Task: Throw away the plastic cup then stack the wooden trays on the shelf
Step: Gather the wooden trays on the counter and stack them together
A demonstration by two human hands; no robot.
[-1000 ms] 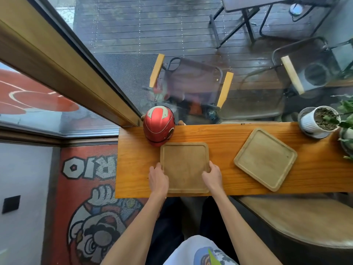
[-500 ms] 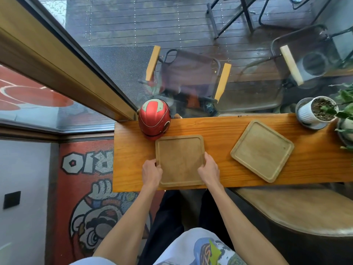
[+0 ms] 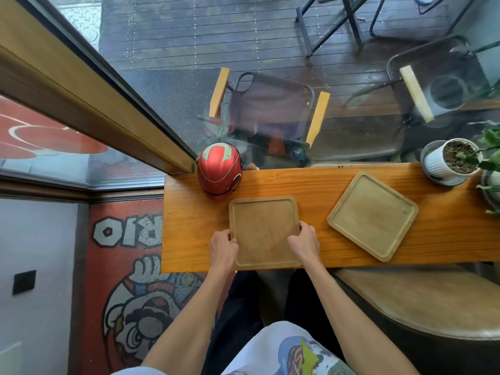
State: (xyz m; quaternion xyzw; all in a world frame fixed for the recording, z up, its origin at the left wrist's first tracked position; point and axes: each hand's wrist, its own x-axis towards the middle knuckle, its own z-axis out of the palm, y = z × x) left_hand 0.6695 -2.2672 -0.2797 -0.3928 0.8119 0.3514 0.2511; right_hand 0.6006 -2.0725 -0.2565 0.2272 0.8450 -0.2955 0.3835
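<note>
A square wooden tray [image 3: 263,228] lies flat on the orange wooden counter [image 3: 311,185], near its front edge. My left hand [image 3: 223,246] grips the tray's left rim and my right hand [image 3: 304,240] grips its right rim, fingers curled over the edges. A second, paler wooden tray [image 3: 372,214] lies turned at an angle on the counter to the right, untouched. No plastic cup is in view.
A red helmet [image 3: 219,170] stands just behind the held tray, at the window. A white potted plant [image 3: 451,161] sits at the counter's far right. A padded stool [image 3: 422,301] is below the counter on the right. Glass closes off the far side.
Both hands have closed further over the tray's side rims. The tray itself stays in about the same place on the counter.
</note>
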